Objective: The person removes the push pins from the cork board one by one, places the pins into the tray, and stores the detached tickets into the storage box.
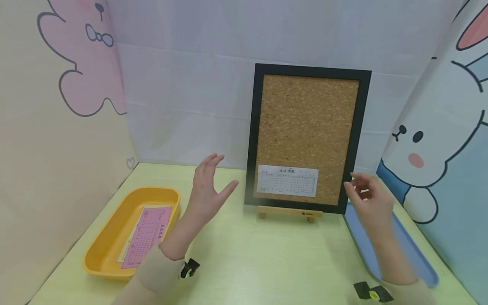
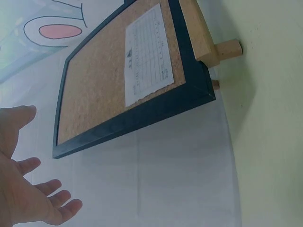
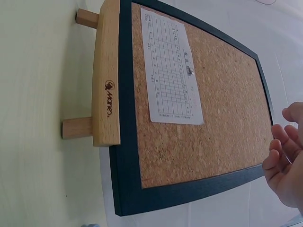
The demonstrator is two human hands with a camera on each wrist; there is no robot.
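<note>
A cork board [image 1: 309,118] in a black frame leans upright on a small wooden easel [image 1: 289,210]. One white printed form [image 1: 286,181] is fixed low on the cork, with a small shiny spot at its upper edge, perhaps a pin. To the left of the board my left hand [image 1: 207,190] is raised, fingers spread and thumb apart, holding nothing. My right hand [image 1: 370,201] hovers by the board's lower right side, fingers loosely bent; I see nothing between them. In the right wrist view the right fingers [image 3: 279,151] are beside the frame; whether they touch it is unclear.
On the left stands a yellow tray [image 1: 97,250] with a pink printed form [image 1: 146,237] over a pale one. A blue tray [image 1: 413,254] lies under my right forearm. White cloth [image 1: 183,84] hangs behind, and cartoon-printed walls rise at both sides.
</note>
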